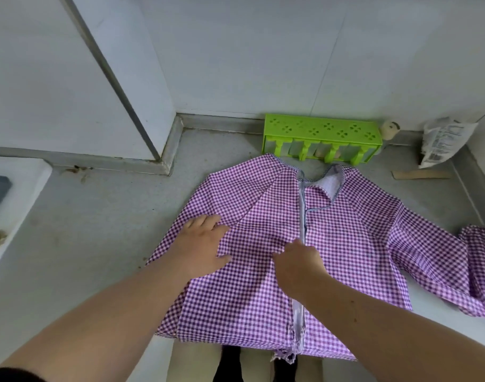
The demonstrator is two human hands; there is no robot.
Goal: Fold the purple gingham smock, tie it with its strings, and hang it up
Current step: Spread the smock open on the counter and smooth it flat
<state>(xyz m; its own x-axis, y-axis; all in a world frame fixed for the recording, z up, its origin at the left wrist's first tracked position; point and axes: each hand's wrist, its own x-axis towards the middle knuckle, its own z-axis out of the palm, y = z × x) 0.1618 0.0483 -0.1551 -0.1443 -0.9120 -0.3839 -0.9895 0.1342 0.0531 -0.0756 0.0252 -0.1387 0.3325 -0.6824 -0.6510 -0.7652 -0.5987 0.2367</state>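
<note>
The purple gingham smock [346,244] lies spread flat on the grey counter [98,230], collar at the far end and a pale seam running down its middle. Its left sleeve is folded in over the body, while the right sleeve trails out crumpled to the right. My left hand [202,244] presses flat on the folded left part, fingers spread. Over the centre seam, my right hand [299,264] has its fingers curled down and pinches the fabric at the seam's edge. The hem hangs a little over the counter's front edge. No strings show clearly.
A green plastic rack [321,139] stands against the back wall just beyond the collar. A white printed bag [442,142] leans in the right corner, a cardboard strip [420,175] below it. A white appliance [12,194] sits at the left edge.
</note>
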